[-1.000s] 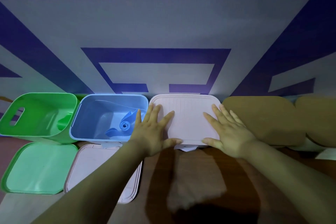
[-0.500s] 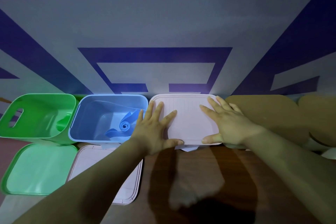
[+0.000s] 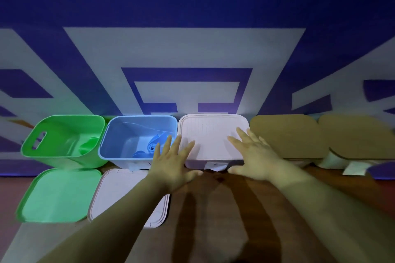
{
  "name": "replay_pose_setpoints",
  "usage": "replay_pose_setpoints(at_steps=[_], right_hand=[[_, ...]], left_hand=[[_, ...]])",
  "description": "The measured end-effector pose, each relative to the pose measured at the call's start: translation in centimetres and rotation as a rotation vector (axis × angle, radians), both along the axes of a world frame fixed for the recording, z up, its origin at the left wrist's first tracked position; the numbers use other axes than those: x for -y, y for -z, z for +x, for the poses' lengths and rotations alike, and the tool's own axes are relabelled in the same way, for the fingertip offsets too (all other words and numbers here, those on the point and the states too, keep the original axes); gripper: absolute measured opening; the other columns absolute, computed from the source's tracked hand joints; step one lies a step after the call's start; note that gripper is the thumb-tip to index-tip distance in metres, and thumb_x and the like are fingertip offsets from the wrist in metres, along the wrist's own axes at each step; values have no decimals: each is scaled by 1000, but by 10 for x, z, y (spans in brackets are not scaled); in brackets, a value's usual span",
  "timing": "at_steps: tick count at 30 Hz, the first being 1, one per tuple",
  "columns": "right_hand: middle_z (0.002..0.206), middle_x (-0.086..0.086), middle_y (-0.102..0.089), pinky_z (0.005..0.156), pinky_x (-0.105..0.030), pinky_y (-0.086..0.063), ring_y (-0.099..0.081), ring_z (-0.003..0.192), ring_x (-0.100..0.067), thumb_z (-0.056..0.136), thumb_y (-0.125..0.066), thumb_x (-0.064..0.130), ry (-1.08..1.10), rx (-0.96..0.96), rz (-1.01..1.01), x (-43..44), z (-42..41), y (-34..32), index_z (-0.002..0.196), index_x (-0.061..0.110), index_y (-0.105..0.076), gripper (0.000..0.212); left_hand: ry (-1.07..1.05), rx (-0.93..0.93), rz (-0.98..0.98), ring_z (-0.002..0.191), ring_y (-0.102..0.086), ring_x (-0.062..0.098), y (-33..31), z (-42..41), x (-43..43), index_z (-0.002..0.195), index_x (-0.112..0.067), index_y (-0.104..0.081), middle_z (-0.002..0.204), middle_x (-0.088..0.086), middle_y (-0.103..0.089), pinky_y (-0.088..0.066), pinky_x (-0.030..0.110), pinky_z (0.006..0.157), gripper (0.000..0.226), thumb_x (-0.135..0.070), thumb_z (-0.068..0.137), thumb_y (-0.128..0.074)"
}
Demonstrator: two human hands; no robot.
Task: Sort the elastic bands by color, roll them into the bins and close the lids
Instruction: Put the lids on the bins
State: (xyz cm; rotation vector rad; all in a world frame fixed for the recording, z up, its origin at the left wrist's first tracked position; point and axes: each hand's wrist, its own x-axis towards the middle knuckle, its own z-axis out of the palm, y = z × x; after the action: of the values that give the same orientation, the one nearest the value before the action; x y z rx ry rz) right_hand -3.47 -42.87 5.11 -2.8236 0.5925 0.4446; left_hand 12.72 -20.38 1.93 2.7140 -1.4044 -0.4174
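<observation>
1. Lying rolled in the open blue bin (image 3: pixel 119 134), a blue band (image 3: pixel 152 147) sits near its front right corner; a green band (image 3: pixel 88 148) shows inside the open green bin (image 3: pixel 59 134).
2. A pink lid (image 3: pixel 211 132) covers the next bin to the right.
3. The left hand (image 3: pixel 171 162) and right hand (image 3: pixel 254 153), fingers straight and spread, reach over that lid's front; contact is unclear.
4. A green lid (image 3: pixel 57 194) and a pale lid (image 3: pixel 119 192) lie on the worktop (image 3: pixel 213 209).
5. Two tan lids (image 3: pixel 286 134) sit farther right.

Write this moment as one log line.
left hand: open, over pink bin lid | right hand: open, same lid | blue bin: uncovered, band inside | green bin: uncovered
</observation>
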Motion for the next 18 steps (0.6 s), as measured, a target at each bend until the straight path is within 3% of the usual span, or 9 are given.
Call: replay_pose_setpoints(at_steps=[3,7,10,13,18], right_hand=[[165,4,12,122,-47,-9,9,152,-24,78,-55,72,9,35,-1,-36,-33,8,154,40,-6,95],[164,3,16,122,-47,-6,11,152,-25,81,-53,70,20,7,47,-71,-65,20,154,39,-5,93],[164,2,17,122,-48,-4,12,151,-25,82,-53,68,3,-26,82,-88,-82,26,154,39,-4,92],[164,3,18,122,-48,-3,14,151,-25,82,-52,67,-44,-36,109,-98,-92,32,154,40,-3,91],[163,4,19,122,-47,-3,13,151,-26,83,-51,68,-107,-71,127,-123,-88,38,153,42,0,91]], left_hand=[[-50,30,-54,152,4,33,10,-33,-43,153,-45,-5,166,4,-1,-3,56,120,93,-91,74,-15],[-176,-33,-9,152,-3,34,29,-79,-91,154,-43,-10,165,7,-8,-10,56,118,91,-90,76,-18],[-260,-65,49,152,-1,33,34,-109,-118,153,-46,-5,166,5,-4,-8,54,119,99,-93,67,-4],[-332,-76,84,152,2,31,33,-132,-140,153,-46,-2,166,3,-1,-8,52,120,93,-91,71,-9],[-431,-70,86,152,1,29,27,-147,-175,153,-46,-2,166,2,-3,-10,51,120,103,-92,61,2]])
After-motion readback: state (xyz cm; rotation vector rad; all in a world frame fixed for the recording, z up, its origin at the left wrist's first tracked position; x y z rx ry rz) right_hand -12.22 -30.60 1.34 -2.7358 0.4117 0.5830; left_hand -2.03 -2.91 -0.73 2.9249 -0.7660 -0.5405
